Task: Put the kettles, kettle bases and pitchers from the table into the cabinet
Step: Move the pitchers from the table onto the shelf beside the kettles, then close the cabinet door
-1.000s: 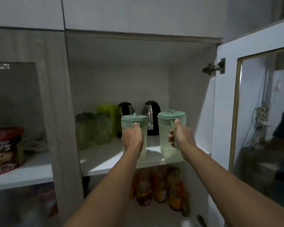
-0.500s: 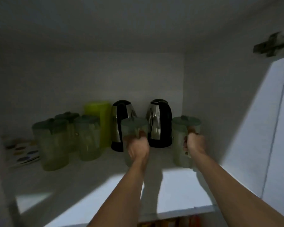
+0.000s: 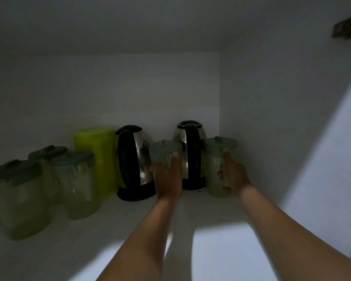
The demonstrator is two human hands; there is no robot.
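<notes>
Deep inside the dim cabinet, my left hand [image 3: 168,177] grips a pale green lidded pitcher [image 3: 163,153] between the two steel-and-black kettles. The left kettle [image 3: 134,163] and the right kettle [image 3: 190,157] each stand on a black base near the back wall. My right hand [image 3: 232,175] holds a second pale green pitcher [image 3: 216,169] by its handle in the back right corner, its bottom at shelf level. Whether either pitcher rests on the white shelf [image 3: 109,240] is unclear in the dark.
Three more pale green pitchers [image 3: 77,183] stand at the left of the shelf, with a lime green container [image 3: 97,157] behind them. The cabinet's right wall [image 3: 282,128] is close to my right hand. A door hinge [image 3: 349,29] shows at the top right.
Both hands have carried the pitchers from the shelf's front edge to the back, beside the kettles. The camera has moved into the cabinet with them.
</notes>
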